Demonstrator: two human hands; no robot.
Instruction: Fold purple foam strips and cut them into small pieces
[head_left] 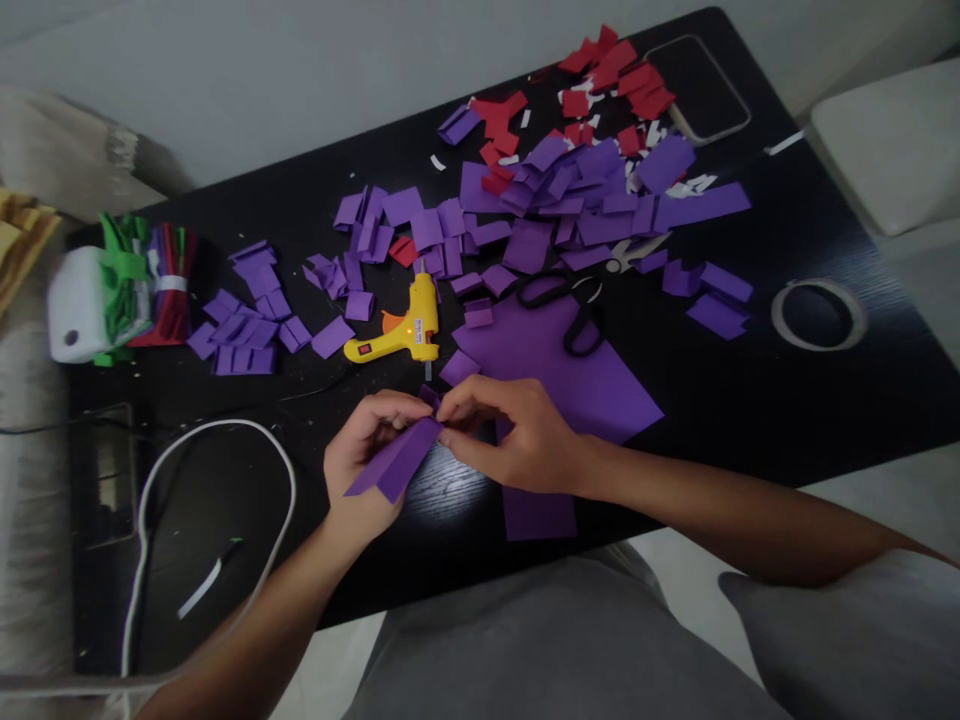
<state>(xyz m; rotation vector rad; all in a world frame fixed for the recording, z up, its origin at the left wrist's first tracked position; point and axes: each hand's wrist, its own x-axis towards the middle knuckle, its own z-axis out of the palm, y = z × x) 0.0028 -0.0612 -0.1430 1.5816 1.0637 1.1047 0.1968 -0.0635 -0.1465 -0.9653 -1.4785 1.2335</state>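
A folded strip of purple paper (401, 460) is held between my two hands, its creased end fanning out toward me. My left hand (365, 450) is closed round it from below, the thumb pressing near its far end. With thumb and forefinger together, my right hand (517, 430) pinches the same end; the fingertips partly hide it. Just beyond my hands lies a yellow glue gun (401, 325) on its side, nozzle pointing away. Black-handled scissors (581, 315) rest on a large purple sheet (577, 370), which runs beneath my right hand.
Folded purple pieces (244, 330) and red scraps (634, 80) spread over the black table (375, 570). A tape roll (819, 314) lies at the right. At the left are a white cable (217, 425) and bundled green pipe cleaners (124, 285).
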